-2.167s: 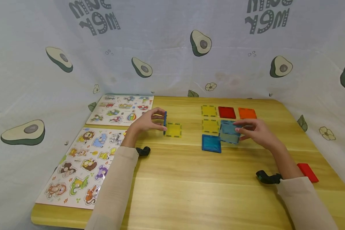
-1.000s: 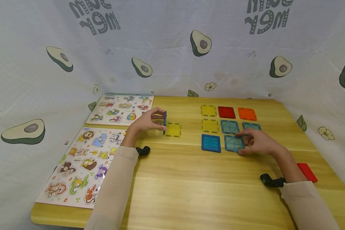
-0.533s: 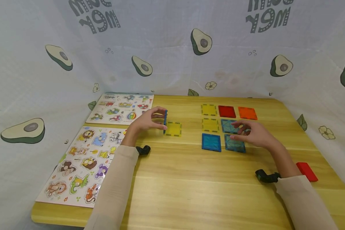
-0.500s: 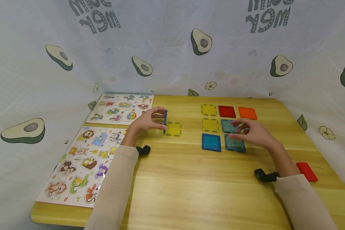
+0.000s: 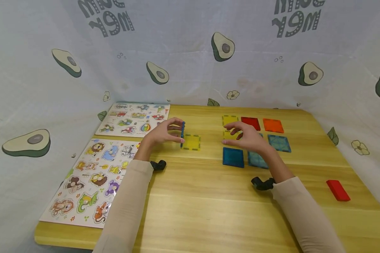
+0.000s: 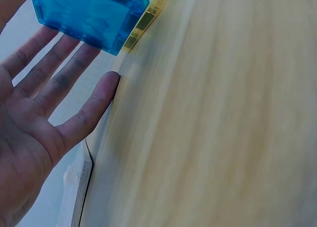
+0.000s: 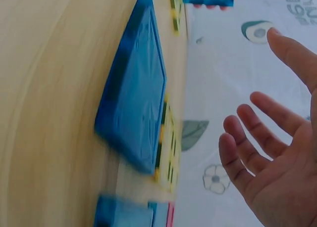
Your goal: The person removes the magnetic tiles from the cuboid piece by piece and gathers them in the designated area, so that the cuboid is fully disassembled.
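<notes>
My left hand (image 5: 163,133) holds a blue magnetic tile (image 5: 182,134) upright on the left edge of a flat yellow tile (image 5: 192,142). In the left wrist view the blue tile rests against several fingertips. My right hand (image 5: 248,137) hovers above the tiles at centre right, fingers loosely bent and nothing in them. Below it lie a partly covered yellow tile, a darker blue tile (image 5: 233,157) and a light blue tile (image 5: 256,160). The right wrist view shows that darker blue tile (image 7: 136,88) flat, apart from the fingers.
Behind are another yellow tile (image 5: 229,119), a red tile (image 5: 251,123) and an orange tile (image 5: 273,125). A light blue tile (image 5: 279,143) lies to the right. A red block (image 5: 338,190) sits near the right edge. Two picture puzzle boards (image 5: 85,182) cover the table's left side.
My right hand set a light blue tile down in the front row, let go, lifted and moved left over the yellow tile. My left hand has kept holding the upright blue tile.
</notes>
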Motion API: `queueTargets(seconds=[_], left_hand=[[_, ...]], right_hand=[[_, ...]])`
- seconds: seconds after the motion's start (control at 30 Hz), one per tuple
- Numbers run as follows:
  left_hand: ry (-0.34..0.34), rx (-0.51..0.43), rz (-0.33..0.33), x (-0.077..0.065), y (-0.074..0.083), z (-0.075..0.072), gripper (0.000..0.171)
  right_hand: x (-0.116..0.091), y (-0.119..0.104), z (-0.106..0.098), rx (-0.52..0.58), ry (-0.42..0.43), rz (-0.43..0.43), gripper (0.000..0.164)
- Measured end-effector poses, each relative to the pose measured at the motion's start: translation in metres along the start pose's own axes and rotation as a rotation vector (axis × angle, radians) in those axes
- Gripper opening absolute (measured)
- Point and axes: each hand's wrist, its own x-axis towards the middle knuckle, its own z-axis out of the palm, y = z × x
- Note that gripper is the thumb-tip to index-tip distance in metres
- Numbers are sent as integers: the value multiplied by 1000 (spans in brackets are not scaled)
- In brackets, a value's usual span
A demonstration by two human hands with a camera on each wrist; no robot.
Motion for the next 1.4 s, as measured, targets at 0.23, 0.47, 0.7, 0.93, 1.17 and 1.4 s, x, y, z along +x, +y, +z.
queueTargets(seconds=[0.23, 0.47, 0.7, 0.93, 1.17, 1.4], left_hand=[[1, 14, -7, 1, -2, 0, 79], [9, 27, 0, 0, -1, 0, 79], [14, 19, -12, 1, 0, 1, 77], [10, 17, -7, 1, -1, 0, 76], [10, 39, 3, 1, -1, 0, 77], [8, 31, 7, 2, -2, 0, 76]], right_hand=[[20, -14, 23, 39, -55, -7, 72], [34, -26, 39, 43, -84, 2, 76], [41, -31, 52, 27, -121, -7, 78], [49, -34, 63, 9, -172, -7, 82], [55, -35, 72, 52, -249, 48, 90], [61, -38, 78, 30, -286, 72, 96]])
